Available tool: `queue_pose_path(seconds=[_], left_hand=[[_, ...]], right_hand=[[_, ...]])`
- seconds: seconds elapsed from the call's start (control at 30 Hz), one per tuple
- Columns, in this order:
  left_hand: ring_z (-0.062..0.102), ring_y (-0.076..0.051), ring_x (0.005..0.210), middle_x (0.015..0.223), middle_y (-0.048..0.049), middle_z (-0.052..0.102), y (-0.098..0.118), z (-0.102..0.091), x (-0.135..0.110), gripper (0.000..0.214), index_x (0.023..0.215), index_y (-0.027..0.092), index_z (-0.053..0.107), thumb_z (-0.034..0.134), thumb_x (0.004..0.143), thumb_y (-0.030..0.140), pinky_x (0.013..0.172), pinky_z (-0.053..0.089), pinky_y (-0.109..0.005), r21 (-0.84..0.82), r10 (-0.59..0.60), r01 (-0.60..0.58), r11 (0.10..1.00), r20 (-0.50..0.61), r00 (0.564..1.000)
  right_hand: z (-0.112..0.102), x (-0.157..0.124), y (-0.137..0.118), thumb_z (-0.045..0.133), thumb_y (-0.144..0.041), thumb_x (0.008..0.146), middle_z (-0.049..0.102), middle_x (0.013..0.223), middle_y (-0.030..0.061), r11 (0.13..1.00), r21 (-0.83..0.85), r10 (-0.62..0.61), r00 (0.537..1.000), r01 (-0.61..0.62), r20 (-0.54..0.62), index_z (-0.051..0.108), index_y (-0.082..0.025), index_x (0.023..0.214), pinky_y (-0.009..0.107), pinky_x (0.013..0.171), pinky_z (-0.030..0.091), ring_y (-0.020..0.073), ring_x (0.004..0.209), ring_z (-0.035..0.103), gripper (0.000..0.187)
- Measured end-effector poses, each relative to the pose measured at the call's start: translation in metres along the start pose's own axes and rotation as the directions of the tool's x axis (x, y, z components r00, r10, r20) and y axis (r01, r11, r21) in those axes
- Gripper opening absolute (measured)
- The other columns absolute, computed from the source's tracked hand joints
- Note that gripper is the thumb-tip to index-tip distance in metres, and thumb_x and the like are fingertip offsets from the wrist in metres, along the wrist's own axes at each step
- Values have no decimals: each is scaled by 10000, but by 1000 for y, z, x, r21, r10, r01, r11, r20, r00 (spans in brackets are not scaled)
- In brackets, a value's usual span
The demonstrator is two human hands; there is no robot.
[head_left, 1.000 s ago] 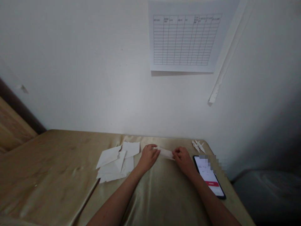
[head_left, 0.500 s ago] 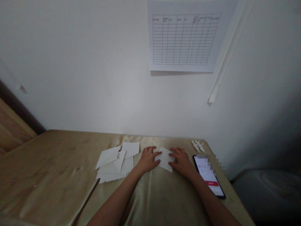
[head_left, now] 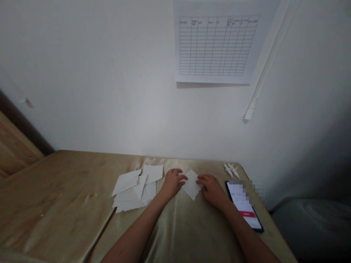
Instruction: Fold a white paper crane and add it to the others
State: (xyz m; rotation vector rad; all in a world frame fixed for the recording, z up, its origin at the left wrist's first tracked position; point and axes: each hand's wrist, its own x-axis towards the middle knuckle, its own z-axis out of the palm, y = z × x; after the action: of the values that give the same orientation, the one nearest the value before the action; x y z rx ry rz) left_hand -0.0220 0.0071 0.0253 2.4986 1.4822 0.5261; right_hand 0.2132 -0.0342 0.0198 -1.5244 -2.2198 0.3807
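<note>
A small square of white paper (head_left: 192, 187) lies on the cloth with one corner pointing towards me. My left hand (head_left: 173, 182) is at its left corner, fingers bent and apart, with the thumb and index finger touching the edge. On the opposite side, my right hand (head_left: 211, 188) rests its fingertips on the paper's right part; its thumb is partly tucked under. Both hands are open, and neither lifts the sheet. To the left of my left hand lies a loose pile of white paper pieces (head_left: 128, 199), some with torn edges.
A phone (head_left: 237, 199) with a lit timer screen lies right of my right arm. Behind it are small folded paper figures (head_left: 231, 170). Gold-brown cloth (head_left: 68, 190) covers the table, which meets a white wall (head_left: 95, 91). A printed table sheet (head_left: 214, 47) hangs there.
The square of paper has turned between my hands, so a corner now points at me. My fingers have drawn in a little, and my right thumb has moved back off the sheet.
</note>
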Motion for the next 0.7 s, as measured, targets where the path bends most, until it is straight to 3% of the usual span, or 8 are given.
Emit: queue_pose_path(seconds=[0.1,0.2,0.37,0.47,0.57,0.7], left_hand=[[578,-241,1146,1111,-40,694,3,-5,-3,256,1023,332,783,636,893,166,1131,308,-511,-20,37,-35,999,96,995],[571,-275,1175,1139,-43,685,10,-11,-8,229,1089,354,759,702,868,331,1154,194,-637,-22,48,-46,999,122,991],[414,-383,1366,1396,-97,564,17,-13,-16,730,1297,374,645,789,647,673,1148,78,-725,-2,95,-96,995,167,981],[319,-419,1433,1514,-142,461,17,-11,-17,926,1387,341,572,788,577,734,1151,45,-732,8,120,-124,992,205,972],[311,-411,1447,1537,-150,439,16,-11,-17,878,1374,327,587,815,598,667,1162,61,-715,-16,131,-131,991,231,964],[349,-371,1441,1517,-115,481,17,-15,-16,563,1241,339,680,802,715,499,1165,93,-701,-71,138,-125,990,231,963]], right_hand=[[-3,-1,-2,503,-69,774,624,1339,63,999,-33,6,1000,-6,5,695,-243,1194,428,1159,266,213,1310,475,494],[-5,-1,-4,521,-93,781,639,1305,66,999,-43,20,1000,-19,3,696,-234,1196,399,1144,282,213,1280,491,472],[-11,0,-6,538,-138,820,678,1161,82,998,-60,32,999,-32,5,714,-209,1149,367,1105,313,222,1201,527,380],[-12,0,-6,521,-160,855,683,1093,93,996,-72,49,999,-50,-16,726,-204,1118,369,1072,340,233,1156,545,337],[-11,2,-3,495,-112,836,686,1072,87,996,-65,59,998,-61,-33,735,-207,1091,364,1042,369,233,1118,565,363],[-9,2,0,465,-19,751,691,1135,74,998,-31,54,998,-55,-38,743,-210,1068,368,1058,371,222,1152,566,463]])
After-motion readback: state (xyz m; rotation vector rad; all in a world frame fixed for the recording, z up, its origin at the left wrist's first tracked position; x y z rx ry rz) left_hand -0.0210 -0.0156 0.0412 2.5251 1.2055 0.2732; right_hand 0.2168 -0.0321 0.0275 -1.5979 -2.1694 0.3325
